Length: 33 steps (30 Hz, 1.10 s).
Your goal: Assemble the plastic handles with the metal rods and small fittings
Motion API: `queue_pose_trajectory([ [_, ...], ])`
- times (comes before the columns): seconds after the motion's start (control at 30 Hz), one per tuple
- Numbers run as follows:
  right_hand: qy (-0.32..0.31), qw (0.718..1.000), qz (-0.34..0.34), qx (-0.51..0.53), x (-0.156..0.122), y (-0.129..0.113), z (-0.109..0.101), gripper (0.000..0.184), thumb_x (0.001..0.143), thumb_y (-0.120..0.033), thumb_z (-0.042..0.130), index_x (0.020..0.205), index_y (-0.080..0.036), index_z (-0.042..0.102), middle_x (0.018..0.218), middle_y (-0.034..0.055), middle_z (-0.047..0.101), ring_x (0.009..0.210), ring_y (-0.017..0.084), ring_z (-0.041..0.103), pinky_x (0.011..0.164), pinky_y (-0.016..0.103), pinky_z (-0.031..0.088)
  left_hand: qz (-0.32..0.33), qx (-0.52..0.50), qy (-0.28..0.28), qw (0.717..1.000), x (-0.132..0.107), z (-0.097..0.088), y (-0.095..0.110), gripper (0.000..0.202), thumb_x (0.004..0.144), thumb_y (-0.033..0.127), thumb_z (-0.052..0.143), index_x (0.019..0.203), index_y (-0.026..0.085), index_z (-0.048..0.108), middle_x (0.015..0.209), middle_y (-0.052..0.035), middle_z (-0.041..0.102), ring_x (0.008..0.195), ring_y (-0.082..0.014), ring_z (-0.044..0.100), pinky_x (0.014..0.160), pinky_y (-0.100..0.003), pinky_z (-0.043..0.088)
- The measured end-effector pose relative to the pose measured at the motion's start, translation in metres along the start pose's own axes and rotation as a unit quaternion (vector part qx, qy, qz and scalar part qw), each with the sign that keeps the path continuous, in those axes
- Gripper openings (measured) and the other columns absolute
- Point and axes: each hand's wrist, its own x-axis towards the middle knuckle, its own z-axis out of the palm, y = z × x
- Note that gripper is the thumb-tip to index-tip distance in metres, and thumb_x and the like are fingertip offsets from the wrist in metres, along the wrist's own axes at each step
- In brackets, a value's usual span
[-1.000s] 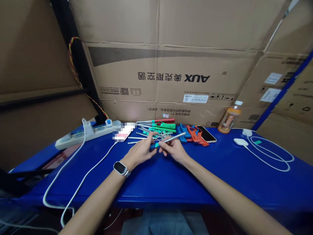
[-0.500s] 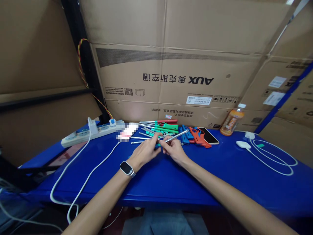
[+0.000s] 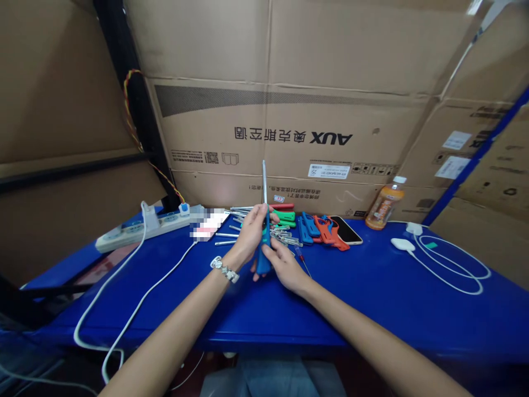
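Both hands meet over the table around a blue long-neck lighter, its silver tube standing nearly upright. My left hand, with a metal band on the wrist, is closed around its upper handle. Lower down, the fingers of my right hand grip the handle's side. Behind the hands lie several silver tubes, partly hidden. Green handle pieces and a red-handled piece lie at the back. Blue handle pieces and orange handle pieces are piled to the right.
A phone lies behind the orange pieces. A thin screwdriver rests beside my right hand. On the right are an orange drink bottle and a white cable. A power strip is at left; cardboard stands behind the blue table.
The silver tube has swung from slanting up to the right to nearly upright, and the blue handle now shows. My left wrist has turned, showing the band instead of the watch face.
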Motion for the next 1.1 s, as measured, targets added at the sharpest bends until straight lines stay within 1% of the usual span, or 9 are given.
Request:
queue_pose_trajectory([
  [0.1,0.027,0.999,0.013,0.022,-0.001,0.000,-0.002,0.037,0.091,-0.060,0.049,0.095,-0.023,0.043,0.055,-0.0096,0.051,0.034,0.008,0.041,0.037,0.019,0.033,-0.074,-0.042,-0.013,0.996,0.008,-0.006,0.004,0.043,0.083,0.060,0.062,0.078,0.018,0.054,0.063,-0.0005,0.062,0.060,-0.0152,0.062,0.051,-0.022,0.044],
  [0.3,0.095,0.992,-0.036,-0.071,-0.009,-0.003,-0.004,0.033,0.094,-0.052,0.048,0.092,-0.019,0.050,0.049,-0.0085,0.048,0.039,0.007,0.041,0.040,0.017,0.033,-0.015,-0.065,0.019,0.998,0.002,0.000,-0.004,0.051,0.084,0.067,0.058,0.070,0.020,0.045,0.052,0.0034,0.054,0.062,-0.0165,0.063,0.056,-0.024,0.047],
  [0.5,0.062,0.994,-0.002,-0.090,-0.014,-0.001,-0.012,0.040,0.094,-0.052,0.049,0.115,-0.019,0.058,0.060,-0.0051,0.059,0.039,0.010,0.049,0.041,0.021,0.041,-0.019,0.102,0.009,0.995,-0.014,-0.020,-0.006,0.056,0.089,0.072,0.040,0.084,0.017,0.056,0.070,-0.0047,0.069,0.065,-0.0195,0.065,0.060,-0.029,0.050],
  [0.6,0.058,0.977,-0.051,-0.200,-0.017,-0.005,-0.033,0.039,0.092,-0.046,0.056,0.121,-0.021,0.062,0.101,0.0069,0.072,0.087,0.021,0.070,0.077,0.035,0.057,-0.051,0.291,-0.027,0.955,-0.033,-0.059,0.009,0.063,0.087,0.073,0.040,0.076,0.015,0.063,0.074,-0.0080,0.071,0.067,-0.0214,0.064,0.056,-0.029,0.047],
  [0.67,0.035,0.957,-0.061,-0.281,-0.021,-0.009,-0.046,0.038,0.097,-0.043,0.049,0.127,-0.023,0.061,0.128,0.0096,0.065,0.121,0.026,0.059,0.104,0.045,0.045,-0.035,0.435,-0.026,0.899,-0.051,-0.084,0.020,0.060,0.090,0.066,0.043,0.063,0.016,0.062,0.063,-0.0054,0.067,0.056,-0.0176,0.057,0.055,-0.028,0.042],
  [0.77,-0.039,0.918,-0.051,-0.392,-0.028,-0.014,-0.057,0.038,0.099,-0.041,0.047,0.131,-0.022,0.057,0.137,0.0117,0.059,0.128,0.028,0.053,0.108,0.049,0.039,0.086,0.531,0.008,0.843,-0.077,-0.098,0.032,0.050,0.093,0.052,0.050,0.055,0.018,0.051,0.050,0.0010,0.053,0.049,-0.0134,0.047,0.053,-0.027,0.036],
  [0.9,-0.095,0.877,-0.047,-0.469,-0.031,-0.016,-0.050,0.030,0.098,-0.041,0.051,0.119,-0.020,0.057,0.119,0.0118,0.064,0.110,0.027,0.059,0.097,0.046,0.043,0.181,0.548,-0.152,0.803,-0.082,-0.078,0.027,0.018,0.090,0.037,0.060,0.090,0.020,0.061,0.095,-0.0045,0.065,0.089,-0.0203,0.060,0.080,-0.031,0.047],
  [0.97,-0.100,0.866,-0.057,-0.487,-0.030,-0.016,-0.045,0.028,0.098,-0.041,0.050,0.114,-0.020,0.057,0.115,0.0108,0.063,0.108,0.025,0.056,0.096,0.044,0.042,0.172,0.558,-0.237,0.777,-0.073,-0.063,0.016,0.023,0.086,0.038,0.066,0.102,0.021,0.061,0.114,-0.0075,0.061,0.106,-0.0247,0.057,0.091,-0.037,0.046],
  [1.1,-0.088,0.852,-0.073,-0.510,-0.031,-0.013,-0.044,0.027,0.095,-0.042,0.056,0.112,-0.021,0.059,0.112,0.0098,0.060,0.108,0.025,0.053,0.093,0.043,0.041,0.131,0.570,-0.299,0.754,-0.056,-0.047,-0.007,0.028,0.087,0.041,0.067,0.107,0.023,0.061,0.110,-0.0060,0.064,0.109,-0.0266,0.057,0.096,-0.042,0.043],
])
